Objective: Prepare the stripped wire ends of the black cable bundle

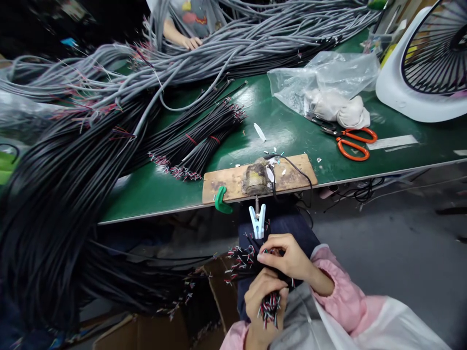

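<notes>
My left hand (264, 304) is closed around a bundle of short black cables (270, 308), whose stripped red, white and black wire ends stick out of the fist. Just above it my right hand (288, 257) makes a pinch over the cables; what sits between its fingertips is too small to make out. More black cables with bare coloured ends (242, 260) lie across my lap to the left of the hands. A light blue clothes-peg-like clip (258, 221) hangs from a motor-like block (256, 179) on a wooden board (222, 182) at the table edge.
A green clamp (222, 200) grips the board. Orange-handled scissors (353, 143), a plastic bag (324, 75) and a white fan (390, 92) are at right. Tied black cable bundles (197, 141) and grey cables (204, 56) cover the table's left and back. A co-worker's hand (191, 43) rests behind.
</notes>
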`<state>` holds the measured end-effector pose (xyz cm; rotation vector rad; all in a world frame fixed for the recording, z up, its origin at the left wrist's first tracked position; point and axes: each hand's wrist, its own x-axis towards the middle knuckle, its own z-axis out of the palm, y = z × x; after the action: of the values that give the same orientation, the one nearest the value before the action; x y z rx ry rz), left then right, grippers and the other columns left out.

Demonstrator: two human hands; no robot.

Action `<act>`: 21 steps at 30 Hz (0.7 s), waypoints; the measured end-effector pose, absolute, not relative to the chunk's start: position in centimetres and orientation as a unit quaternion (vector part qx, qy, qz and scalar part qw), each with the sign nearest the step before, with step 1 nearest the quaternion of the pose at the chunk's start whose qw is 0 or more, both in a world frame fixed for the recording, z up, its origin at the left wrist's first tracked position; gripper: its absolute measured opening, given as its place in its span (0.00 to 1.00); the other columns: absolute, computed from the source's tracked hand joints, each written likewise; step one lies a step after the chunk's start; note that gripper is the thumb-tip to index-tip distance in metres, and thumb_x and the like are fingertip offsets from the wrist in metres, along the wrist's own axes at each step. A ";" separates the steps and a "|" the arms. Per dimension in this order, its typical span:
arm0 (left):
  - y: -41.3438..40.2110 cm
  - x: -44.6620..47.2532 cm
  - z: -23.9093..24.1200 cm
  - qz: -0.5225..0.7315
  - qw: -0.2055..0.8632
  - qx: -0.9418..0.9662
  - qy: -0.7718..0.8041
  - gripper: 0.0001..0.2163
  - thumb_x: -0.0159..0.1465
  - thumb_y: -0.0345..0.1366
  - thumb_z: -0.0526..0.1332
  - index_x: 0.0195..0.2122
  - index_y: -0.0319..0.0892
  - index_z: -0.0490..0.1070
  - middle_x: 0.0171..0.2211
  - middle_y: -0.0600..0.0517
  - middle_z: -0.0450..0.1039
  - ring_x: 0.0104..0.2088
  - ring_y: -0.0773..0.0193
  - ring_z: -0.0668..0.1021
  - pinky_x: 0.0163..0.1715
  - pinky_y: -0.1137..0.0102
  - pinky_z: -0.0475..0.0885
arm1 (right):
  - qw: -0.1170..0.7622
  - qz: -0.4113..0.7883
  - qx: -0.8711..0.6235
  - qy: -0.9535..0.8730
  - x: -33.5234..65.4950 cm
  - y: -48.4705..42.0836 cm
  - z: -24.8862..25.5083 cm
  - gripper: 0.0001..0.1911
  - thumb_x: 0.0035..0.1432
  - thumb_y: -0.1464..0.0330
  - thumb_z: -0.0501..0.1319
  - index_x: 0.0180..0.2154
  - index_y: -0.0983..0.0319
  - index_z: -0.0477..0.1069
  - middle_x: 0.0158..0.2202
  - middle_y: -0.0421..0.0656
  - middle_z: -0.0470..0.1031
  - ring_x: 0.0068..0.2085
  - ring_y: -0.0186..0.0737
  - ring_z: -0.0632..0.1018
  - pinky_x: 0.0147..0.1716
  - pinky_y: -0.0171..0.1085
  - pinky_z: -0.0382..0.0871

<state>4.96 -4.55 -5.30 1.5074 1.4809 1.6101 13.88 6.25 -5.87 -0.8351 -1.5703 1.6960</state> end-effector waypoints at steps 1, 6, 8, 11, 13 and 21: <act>-4.5 4.9 -5.2 0.589 0.241 0.547 0.544 0.04 0.65 0.31 0.64 0.32 0.44 0.77 0.22 0.53 0.74 0.22 0.63 0.77 0.25 0.69 0.74 | 0.341 0.642 -0.322 -0.606 14.0 6.3 -5.8 0.15 0.59 0.58 0.69 0.30 0.65 0.82 0.24 0.41 0.72 0.25 0.33 0.68 0.25 0.33 0.59; -4.7 4.2 -5.1 0.573 0.194 0.526 0.598 0.06 0.65 0.32 0.65 0.30 0.44 0.77 0.21 0.54 0.76 0.19 0.64 0.78 0.22 0.72 0.74 | 0.360 0.629 -0.326 -0.608 14.2 6.3 -5.6 0.17 0.60 0.58 0.68 0.29 0.65 0.82 0.23 0.41 0.72 0.23 0.32 0.67 0.23 0.33 0.58; -5.0 3.8 -5.3 0.568 0.166 0.515 0.620 0.07 0.65 0.34 0.65 0.29 0.44 0.77 0.21 0.54 0.78 0.19 0.64 0.79 0.22 0.72 0.75 | 0.368 0.619 -0.326 -0.612 14.2 6.2 -5.6 0.17 0.61 0.57 0.68 0.29 0.65 0.82 0.23 0.41 0.72 0.23 0.32 0.67 0.22 0.33 0.58; -5.6 3.3 -6.0 0.555 0.125 0.479 0.668 0.10 0.64 0.39 0.67 0.26 0.43 0.78 0.22 0.53 0.80 0.20 0.62 0.81 0.24 0.70 0.77 | 0.378 0.605 -0.326 -0.621 14.2 5.9 -5.6 0.18 0.61 0.57 0.68 0.28 0.65 0.81 0.22 0.40 0.71 0.23 0.32 0.67 0.22 0.33 0.58; -5.8 3.3 -6.5 0.553 0.113 0.456 0.688 0.10 0.64 0.40 0.68 0.27 0.43 0.77 0.22 0.54 0.79 0.18 0.64 0.79 0.23 0.71 0.76 | 0.384 0.597 -0.323 -0.626 14.3 5.8 -5.6 0.18 0.61 0.57 0.68 0.28 0.65 0.81 0.22 0.41 0.71 0.22 0.32 0.67 0.22 0.33 0.58; -5.8 3.6 -7.8 0.632 0.174 0.326 0.681 0.08 0.68 0.38 0.63 0.31 0.42 0.74 0.29 0.53 0.82 0.24 0.65 0.80 0.24 0.73 0.73 | 0.405 0.579 -0.312 -0.635 14.2 5.3 -5.6 0.17 0.61 0.59 0.68 0.27 0.65 0.82 0.21 0.42 0.73 0.21 0.32 0.68 0.20 0.33 0.58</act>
<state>3.59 -5.79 -7.83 0.9254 1.9305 1.7927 14.21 5.31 -5.59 -0.7884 -1.6022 1.4625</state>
